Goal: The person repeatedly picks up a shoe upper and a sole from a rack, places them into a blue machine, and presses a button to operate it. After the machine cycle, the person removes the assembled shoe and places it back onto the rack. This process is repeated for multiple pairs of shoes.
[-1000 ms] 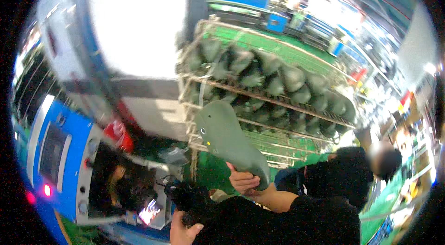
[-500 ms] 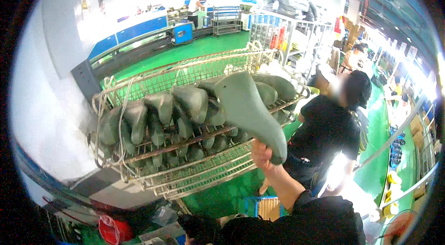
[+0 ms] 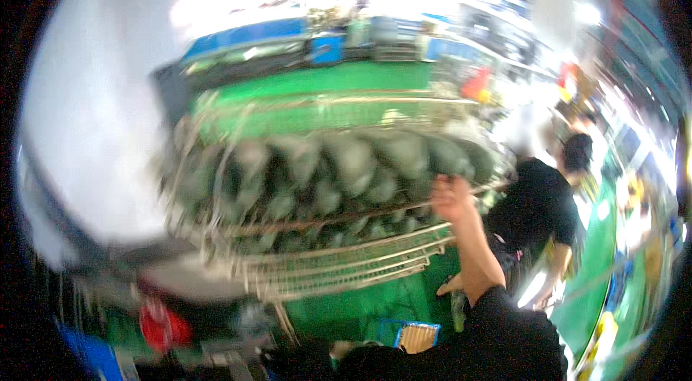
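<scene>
My right hand (image 3: 453,197) is raised at the right part of a wire rack (image 3: 346,276), in front of a row of grey-green boot-shaped pieces (image 3: 353,161). Closest to its fingertips is one such piece (image 3: 448,156); blur hides whether they touch or grip it. The fingers look partly bent, but motion smears them. Several of these pieces stand packed side by side along the upper tier, with more below them. My left hand does not show.
A person in black (image 3: 533,201) stands just right of the rack. Below is a blue-edged crate (image 3: 418,338) on the green floor (image 3: 339,316). A red bucket (image 3: 164,325) sits at lower left, beside a white wall (image 3: 94,129). Blue machinery (image 3: 245,38) lines the back.
The boot-shaped piece that my right hand held up in front of the rack now appears among the others in the row. The view has shifted and blurred.
</scene>
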The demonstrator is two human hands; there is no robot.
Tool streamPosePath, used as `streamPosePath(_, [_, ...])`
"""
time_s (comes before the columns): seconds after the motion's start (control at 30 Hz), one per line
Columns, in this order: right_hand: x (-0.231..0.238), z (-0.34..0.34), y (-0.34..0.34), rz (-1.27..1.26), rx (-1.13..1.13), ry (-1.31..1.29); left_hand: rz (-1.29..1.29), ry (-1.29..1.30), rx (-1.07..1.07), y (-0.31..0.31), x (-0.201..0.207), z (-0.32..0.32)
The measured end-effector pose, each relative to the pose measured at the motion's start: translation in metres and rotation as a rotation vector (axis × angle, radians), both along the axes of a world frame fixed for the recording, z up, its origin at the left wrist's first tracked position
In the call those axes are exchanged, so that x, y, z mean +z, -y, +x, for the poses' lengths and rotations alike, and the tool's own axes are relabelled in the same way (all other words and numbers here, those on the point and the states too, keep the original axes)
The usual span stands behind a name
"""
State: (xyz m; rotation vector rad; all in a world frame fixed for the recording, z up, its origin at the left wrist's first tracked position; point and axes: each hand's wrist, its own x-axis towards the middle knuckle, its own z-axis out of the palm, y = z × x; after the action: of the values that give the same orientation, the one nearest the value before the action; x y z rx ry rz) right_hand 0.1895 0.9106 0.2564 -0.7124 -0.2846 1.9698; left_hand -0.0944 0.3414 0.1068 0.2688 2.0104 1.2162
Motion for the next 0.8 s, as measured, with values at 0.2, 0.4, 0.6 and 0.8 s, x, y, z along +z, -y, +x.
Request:
streamPosePath(0.2, [-0.005,-0.024,0.059,0.230,-0.134,0.199,0.045,0.276,0.543,0.021,0.088,0.014])
streamPosePath(0.4, [-0.039,-0.175,0.108,0.256,0.575,0.339,0.351,0.305,0.960,0.167,0.013,0.090])
streamPosePath(0.6, [-0.053,-0.310,0.252,0.250,0.939,0.459,0.763,-0.006,1.439,0.296,0.031,0.202])
streamPosePath(0.8, [-0.083,-0.362,0.396,0.501,1.270,0.541,0.694,-0.327,1.499,0.395,0.000,0.257])
